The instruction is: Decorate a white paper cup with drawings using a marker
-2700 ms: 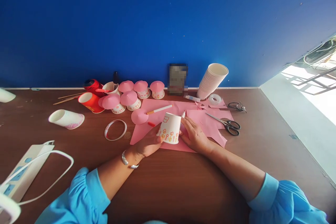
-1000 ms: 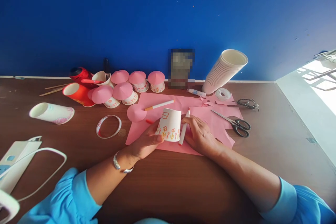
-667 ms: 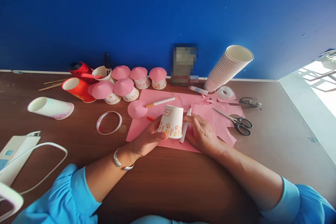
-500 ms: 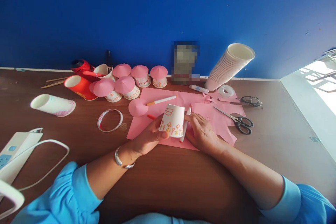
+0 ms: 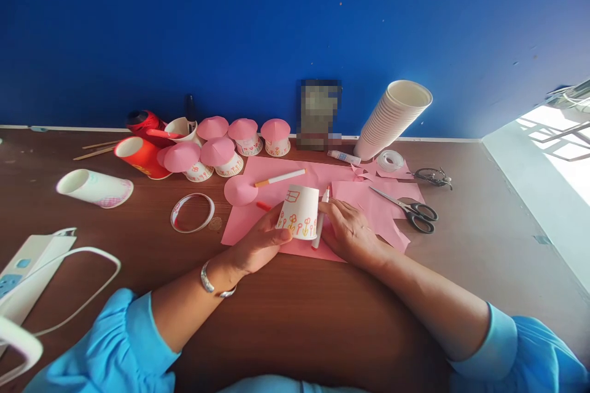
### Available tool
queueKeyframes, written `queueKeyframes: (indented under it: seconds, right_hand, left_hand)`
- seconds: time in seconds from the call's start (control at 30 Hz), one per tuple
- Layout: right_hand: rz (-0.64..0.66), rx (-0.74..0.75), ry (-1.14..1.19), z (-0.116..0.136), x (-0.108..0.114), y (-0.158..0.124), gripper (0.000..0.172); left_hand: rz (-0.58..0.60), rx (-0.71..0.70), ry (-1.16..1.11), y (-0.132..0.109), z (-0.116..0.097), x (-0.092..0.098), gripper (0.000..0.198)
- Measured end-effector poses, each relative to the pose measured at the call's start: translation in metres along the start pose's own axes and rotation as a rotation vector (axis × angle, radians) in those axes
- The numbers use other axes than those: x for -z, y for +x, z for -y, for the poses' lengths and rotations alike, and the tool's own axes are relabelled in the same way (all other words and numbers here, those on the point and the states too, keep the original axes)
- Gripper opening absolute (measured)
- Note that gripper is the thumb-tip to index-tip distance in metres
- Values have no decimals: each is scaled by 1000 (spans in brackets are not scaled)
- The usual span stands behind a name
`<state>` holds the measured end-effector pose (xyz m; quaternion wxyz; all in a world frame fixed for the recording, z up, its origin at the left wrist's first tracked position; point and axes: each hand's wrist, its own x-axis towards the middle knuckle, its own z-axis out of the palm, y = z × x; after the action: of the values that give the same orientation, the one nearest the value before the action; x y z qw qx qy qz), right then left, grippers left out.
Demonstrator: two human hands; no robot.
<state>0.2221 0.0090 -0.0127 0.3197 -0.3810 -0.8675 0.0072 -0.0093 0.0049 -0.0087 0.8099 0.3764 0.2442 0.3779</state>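
My left hand [image 5: 258, 239] is wrapped round a white paper cup [image 5: 297, 214], held upside down above the pink paper. Orange and red flowers run round its lower edge, and a window is drawn in red higher up. Just right of the cup, my right hand [image 5: 348, 227] has its fingers closed on a white marker [image 5: 319, 226] with a red tip pointing up and away. Its fingertips are partly hidden, close to the cup's side. A red piece [image 5: 262, 205] shows beside my left fingers, mostly covered.
Pink paper sheets [image 5: 369, 196] lie under my hands, with an orange-ended marker [image 5: 281, 178], a pink cone [image 5: 241, 190] and scissors [image 5: 410, 209] on them. Behind stand several pink-roofed cups [image 5: 275, 135] and a cup stack [image 5: 391, 120]. A tape roll [image 5: 192, 213] and power strip [image 5: 27, 270] lie left.
The view has shifted slightly, so things at the back and right appear a little further left. Both hands keep their hold on the cup and the marker.
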Motion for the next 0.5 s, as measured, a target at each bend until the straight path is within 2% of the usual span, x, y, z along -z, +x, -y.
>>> queueKeyframes:
  seconds: [0.13,0.23,0.37,0.43,0.5]
  right_hand:
    - [-31,-26,71,-4,9,-2,23]
    - [-94,-4,87,-6,25,1,40]
    - [-116,81,-11,-4,34,8,57]
    - [-96,83,-35,-3,29,10,56]
    - [-97,65,-29,-2,21,9,46]
  left_hand:
    - [-48,-21,-62,-1,0,1,57]
    - [-46,-42,-106,0,0,3,50]
    - [-47,-49,-106,4,-3,5,54]
    - [-53,-66,-106,5,-4,6,53]
    - [-54,-73,-110,6,-6,6,50]
